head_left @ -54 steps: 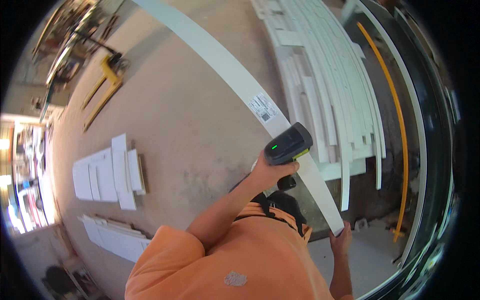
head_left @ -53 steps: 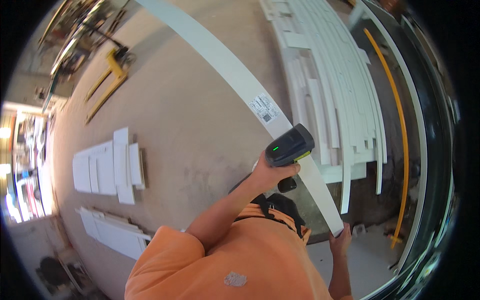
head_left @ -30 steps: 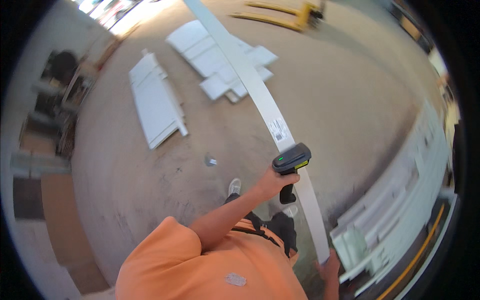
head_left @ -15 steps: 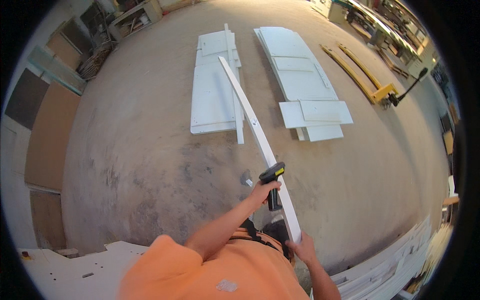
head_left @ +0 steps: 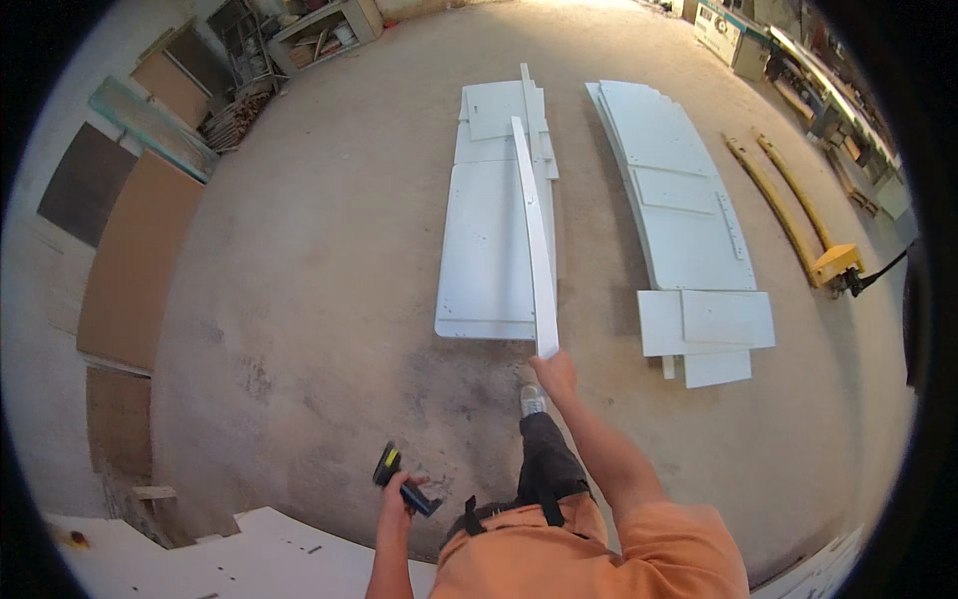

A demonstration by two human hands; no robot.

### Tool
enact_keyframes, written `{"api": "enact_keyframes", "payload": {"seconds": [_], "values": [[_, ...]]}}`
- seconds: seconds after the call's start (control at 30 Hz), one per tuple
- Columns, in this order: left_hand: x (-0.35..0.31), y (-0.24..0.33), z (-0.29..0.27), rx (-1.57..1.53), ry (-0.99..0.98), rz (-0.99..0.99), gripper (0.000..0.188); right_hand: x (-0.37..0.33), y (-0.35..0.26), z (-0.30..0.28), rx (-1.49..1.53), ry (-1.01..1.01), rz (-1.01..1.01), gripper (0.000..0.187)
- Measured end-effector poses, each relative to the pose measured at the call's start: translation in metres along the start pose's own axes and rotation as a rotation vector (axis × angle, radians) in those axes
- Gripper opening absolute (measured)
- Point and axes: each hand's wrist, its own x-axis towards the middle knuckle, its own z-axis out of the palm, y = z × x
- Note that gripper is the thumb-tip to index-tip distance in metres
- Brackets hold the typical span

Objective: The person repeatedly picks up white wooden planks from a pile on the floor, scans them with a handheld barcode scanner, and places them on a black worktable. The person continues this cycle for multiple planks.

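My right hand (head_left: 557,377) grips the near end of a long, narrow white board strip (head_left: 540,270), which stretches away in front of me. Its far part overlaps, in the picture, a stack of white panels (head_left: 484,250) on the floor; I cannot tell whether they touch. Down at my left side, my left hand (head_left: 401,491) is wrapped round a black pistol-grip tool (head_left: 388,464) with a yellow patch on its head. The tool is clear of the strip, and its exact kind cannot be made out.
A second stack of white panels (head_left: 684,210) lies to the right, with a yellow pallet jack (head_left: 836,263) beyond it. Brown boards (head_left: 130,265) lean on the left wall. A white drilled panel (head_left: 269,564) is at the lower left. Machinery (head_left: 733,40) stands at the far right.
My left hand has carried the tool away from the strip, down to the left. My right hand has pushed forward with the strip, now pointing straighter ahead. The floor stacks appear closer.
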Motion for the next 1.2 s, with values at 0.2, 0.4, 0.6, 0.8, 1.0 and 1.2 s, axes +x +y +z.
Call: {"api": "enact_keyframes", "payload": {"seconds": [0.2,0.4,0.6,0.8,1.0,1.2], "values": [[-0.051,0.041,-0.002,-0.03,0.113,0.057,0.022,0.09,-0.092,0.032,-0.008,-0.016,0.211,0.066],[-0.016,0.086,0.027,0.385,-0.183,-0.084,0.026,0.133,-0.039,-0.028,0.003,0.428,0.097,0.065],[0.007,0.117,0.055,0.735,-0.351,-0.122,0.021,0.008,0.075,-0.02,-0.237,0.298,0.019,0.055],[0.054,0.091,0.086,1.058,-0.709,-0.037,0.028,-0.176,0.164,-0.001,-0.195,0.068,0.349,0.043],[0.159,0.091,0.043,1.34,-0.572,0.109,0.026,-0.232,0.216,-0.007,0.078,0.259,0.414,0.041],[0.266,0.089,0.109,2.119,-0.731,0.211,0.036,-0.377,0.295,0.01,0.231,0.584,1.071,0.045]]}}
